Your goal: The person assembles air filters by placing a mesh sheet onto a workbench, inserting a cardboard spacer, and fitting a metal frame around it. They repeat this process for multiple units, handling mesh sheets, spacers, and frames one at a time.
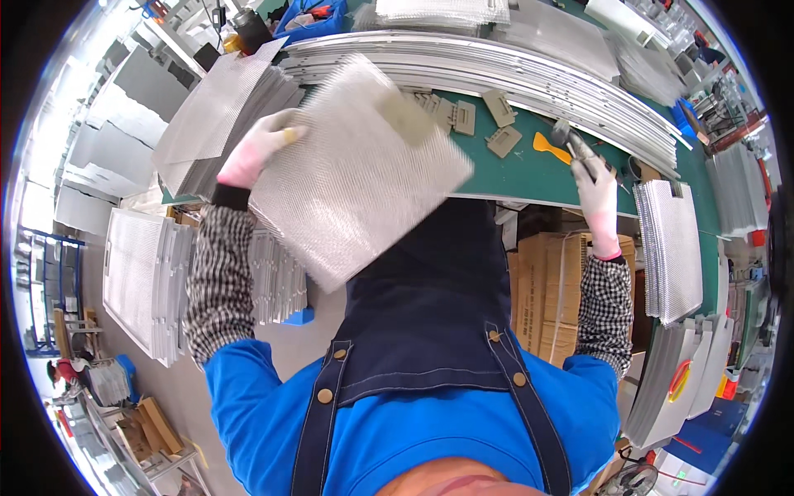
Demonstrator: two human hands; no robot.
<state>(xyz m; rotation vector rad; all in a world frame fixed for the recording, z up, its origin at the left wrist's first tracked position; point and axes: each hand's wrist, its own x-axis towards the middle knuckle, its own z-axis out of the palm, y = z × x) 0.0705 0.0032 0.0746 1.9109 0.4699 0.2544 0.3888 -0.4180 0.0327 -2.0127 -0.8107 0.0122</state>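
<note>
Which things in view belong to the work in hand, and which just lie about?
Likely in use:
- mesh panel, in left hand
- dark-handled tool, in right hand
- green-topped workbench

Apparently just lying about:
- cardboard box
- blue bin
- fan

The left glove (263, 150) and right glove (597, 197) are white, pink at the wrist. The sheet (356, 178) is silvery with a fine mesh pattern, the tool (581, 149) dark grey. Sleeves (218, 281) are black-and-white check, the shirt (413, 426) blue, the apron (426, 326) navy. The table (529, 183) is green, the scraper (549, 149) orange-yellow, the clips (504, 142) greyish beige, the box (538, 281) brown.
</note>
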